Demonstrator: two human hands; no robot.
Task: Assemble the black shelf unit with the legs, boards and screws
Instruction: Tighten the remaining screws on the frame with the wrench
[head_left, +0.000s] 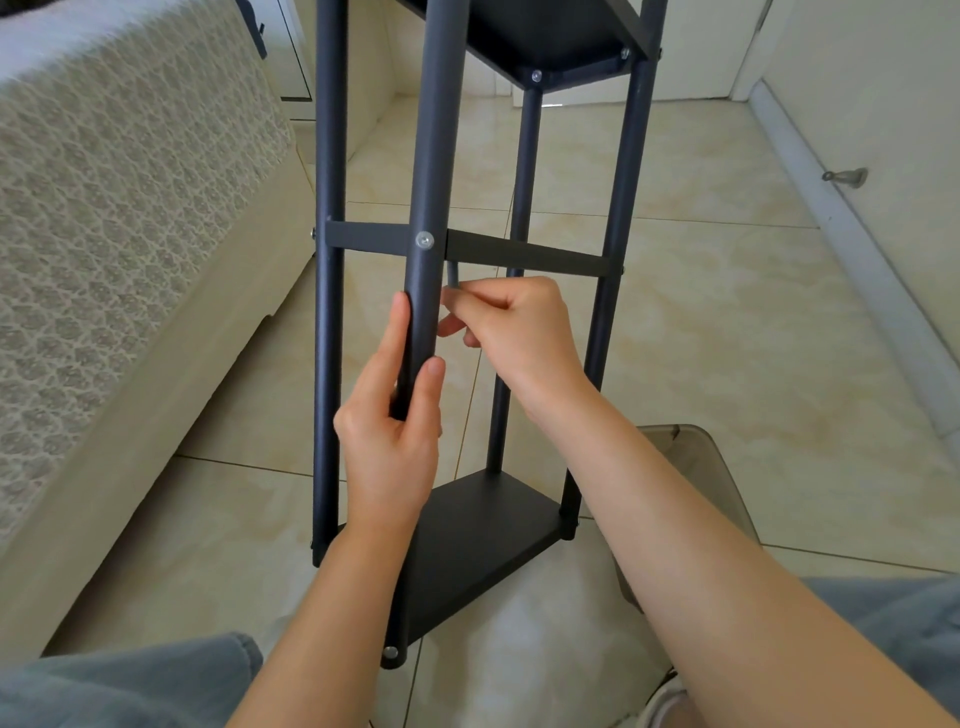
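The black shelf unit (613, 218) stands upright on the tiled floor, its tube legs joined to a bottom board (483, 540), a middle board (524, 255) seen edge-on and an upper board (550, 41). My left hand (395, 410) grips the nearest leg (434, 156) below a silver screw (424, 240). Just under the middle board, my right hand (511, 322) pinches a thin grey tool (453, 274) that points up at the board. The tool's tip is hidden behind the leg.
A sofa or bed with a lace-patterned cover (119, 218) runs along the left. A white wall with a doorstop (847, 176) is on the right. A translucent grey stool (696, 467) sits under my right forearm. My knees show at both bottom corners.
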